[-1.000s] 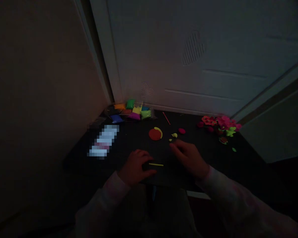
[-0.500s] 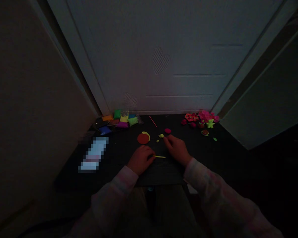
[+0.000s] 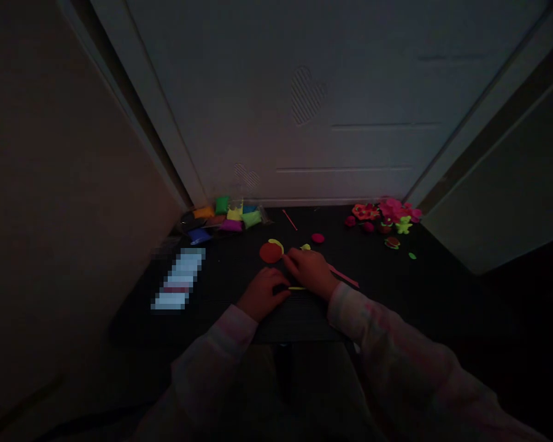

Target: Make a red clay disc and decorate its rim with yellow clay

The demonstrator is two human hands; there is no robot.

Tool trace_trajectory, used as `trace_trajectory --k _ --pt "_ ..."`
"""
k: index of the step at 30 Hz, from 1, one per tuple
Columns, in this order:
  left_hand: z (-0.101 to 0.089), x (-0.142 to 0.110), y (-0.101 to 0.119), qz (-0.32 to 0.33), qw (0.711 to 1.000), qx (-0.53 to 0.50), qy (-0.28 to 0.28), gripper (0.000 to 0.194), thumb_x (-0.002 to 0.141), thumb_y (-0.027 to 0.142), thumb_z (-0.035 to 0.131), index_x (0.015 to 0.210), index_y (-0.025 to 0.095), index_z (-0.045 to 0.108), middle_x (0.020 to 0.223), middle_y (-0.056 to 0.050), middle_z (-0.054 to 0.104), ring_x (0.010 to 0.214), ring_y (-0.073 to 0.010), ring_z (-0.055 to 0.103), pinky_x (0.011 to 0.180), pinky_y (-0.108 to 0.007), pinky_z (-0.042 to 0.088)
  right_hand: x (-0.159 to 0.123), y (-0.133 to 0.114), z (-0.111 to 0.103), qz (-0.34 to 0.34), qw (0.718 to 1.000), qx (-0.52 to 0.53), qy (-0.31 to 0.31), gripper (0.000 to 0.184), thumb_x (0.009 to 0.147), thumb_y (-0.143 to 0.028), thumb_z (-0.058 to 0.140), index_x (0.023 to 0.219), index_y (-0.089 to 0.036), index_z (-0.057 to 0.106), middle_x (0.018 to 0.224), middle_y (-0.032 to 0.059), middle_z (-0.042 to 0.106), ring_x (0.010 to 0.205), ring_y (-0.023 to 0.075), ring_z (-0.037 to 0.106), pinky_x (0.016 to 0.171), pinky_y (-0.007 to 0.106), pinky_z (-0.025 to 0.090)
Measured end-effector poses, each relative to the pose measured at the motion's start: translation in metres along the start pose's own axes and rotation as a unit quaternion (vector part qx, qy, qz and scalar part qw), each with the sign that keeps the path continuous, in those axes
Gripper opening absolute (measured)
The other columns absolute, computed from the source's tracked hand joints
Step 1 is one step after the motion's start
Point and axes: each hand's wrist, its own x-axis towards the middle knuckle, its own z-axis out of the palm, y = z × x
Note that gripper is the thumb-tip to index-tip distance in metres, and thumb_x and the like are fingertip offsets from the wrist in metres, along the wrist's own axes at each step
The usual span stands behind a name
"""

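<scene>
An orange-red clay disc point(image 3: 270, 253) lies flat on the dark table, with a curved yellow clay strip point(image 3: 276, 242) along its upper right edge. My right hand point(image 3: 312, 271) is closed, its fingertips at the disc's right edge near the strip's end; what they pinch, if anything, is too small to make out. Below the disc, my left hand point(image 3: 263, 293) rests on the table, thumb and forefinger closed at the end of a thin straight yellow clay strip point(image 3: 296, 288). My right hand covers that strip's far end. A yellow clay lump point(image 3: 306, 247) shows partly behind my right hand.
Bags of coloured clay point(image 3: 230, 215) lie at the back left, above a blurred-out bright rectangle point(image 3: 179, 279). A pink stick point(image 3: 290, 220), a pink-red clay piece point(image 3: 317, 238) and a pink strip point(image 3: 344, 275) lie about. Clay flowers and figures point(image 3: 391, 215) stand back right, by the door point(image 3: 276, 110).
My right hand has moved left from the yellow lump to the disc's edge, uncovering the pink strip. My left hand stays at the straight yellow strip. The view has shifted slightly.
</scene>
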Motion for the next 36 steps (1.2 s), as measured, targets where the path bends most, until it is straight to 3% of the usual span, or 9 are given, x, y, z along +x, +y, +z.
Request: trace_trajectory --k 10,14,21,25,30,36 --pt "0.005 -0.002 -0.001 0.005 1.000 0.024 0.003 0.011 0.069 0.022 0.052 0.077 0.017 0.058 0.083 -0.004 0.056 0.083 -0.0158 0.046 0.077 -0.030 0.037 -0.003 -0.004 0.008 -0.054 0.998 -0.024 0.003 0.032 0.081 -0.031 0.028 0.071 -0.017 0.054 0.062 0.0038 0.060 0.055 0.0125 0.051 0.052 0.024 0.023" --pt "0.004 -0.002 0.001 -0.004 1.000 0.028 0.006 0.010 0.069 0.021 0.051 0.075 0.017 0.058 0.083 -0.004 0.056 0.083 -0.0158 0.047 0.076 -0.030 0.038 -0.003 0.000 0.011 -0.010 0.999 0.038 0.030 0.030 0.079 -0.035 0.033 0.065 -0.017 0.053 0.058 0.0021 0.059 0.052 0.0104 0.049 0.050 0.022 0.024" --pt "0.005 -0.002 0.001 0.011 1.000 0.023 0.017 0.009 0.069 0.019 0.051 0.074 0.017 0.057 0.081 -0.003 0.056 0.081 -0.0150 0.048 0.075 -0.029 0.039 0.004 0.006 0.006 0.122 0.984 0.072 0.109 0.041 0.084 -0.038 0.019 0.064 -0.017 0.048 0.052 -0.0012 0.053 0.046 0.0075 0.046 0.045 0.019 0.025" --pt "0.005 -0.005 -0.001 0.001 0.999 0.018 0.040 0.009 0.068 0.020 0.052 0.075 0.017 0.057 0.079 -0.003 0.056 0.080 -0.0155 0.048 0.075 -0.030 0.039 0.005 -0.008 0.007 0.081 0.995 0.017 0.056 0.033 0.081 -0.037 0.029 0.068 -0.018 0.052 0.057 0.0011 0.058 0.050 0.0101 0.050 0.046 0.022 0.022" --pt "0.000 -0.009 -0.002 -0.048 0.992 0.006 0.113 0.008 0.069 0.018 0.049 0.067 0.015 0.056 0.074 -0.003 0.056 0.076 -0.0146 0.050 0.073 -0.029 0.040 0.003 -0.018 0.010 0.000 0.999 -0.042 0.003 0.031 0.081 -0.030 0.027 0.071 -0.016 0.053 0.064 0.0052 0.061 0.056 0.0123 0.053 0.050 0.024 0.022" --pt "-0.003 -0.010 -0.003 -0.064 0.987 -0.003 0.150 0.010 0.072 0.020 0.046 0.069 0.016 0.055 0.074 -0.003 0.056 0.076 -0.0147 0.051 0.070 -0.029 0.041 0.002 -0.013 0.012 0.020 0.999 -0.033 0.020 0.031 0.081 -0.032 0.028 0.071 -0.017 0.052 0.061 0.0024 0.060 0.051 0.0108 0.050 0.047 0.022 0.022"
